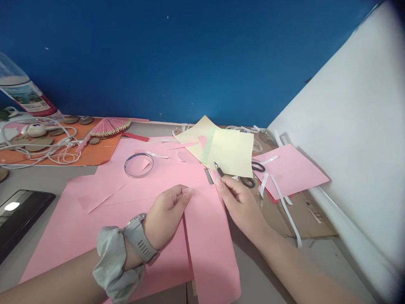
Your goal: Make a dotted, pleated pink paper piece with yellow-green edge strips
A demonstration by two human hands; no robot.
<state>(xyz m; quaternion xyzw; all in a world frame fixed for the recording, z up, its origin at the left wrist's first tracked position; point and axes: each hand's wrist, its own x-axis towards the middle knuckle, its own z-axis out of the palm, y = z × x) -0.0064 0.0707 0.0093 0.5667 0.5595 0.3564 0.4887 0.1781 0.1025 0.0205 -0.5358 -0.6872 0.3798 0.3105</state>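
Note:
A strip of pink paper hangs towards me over the front of the table. At its upper left corner my left hand pinches it between thumb and fingers. My right hand is closed at the upper right edge of the same strip, with a pen held in its fingers, silver tip pointing away from me. Beneath lies a larger pink sheet. Just beyond the pen tip sits a pale yellow sheet. Black scissor handles show to the right of my right hand, their blades mostly hidden.
A roll of clear tape and white paper strips lie about. Further left are a folded pink fan, white cable, a bottle and a phone. Another pink sheet rests on cardboard near the white wall.

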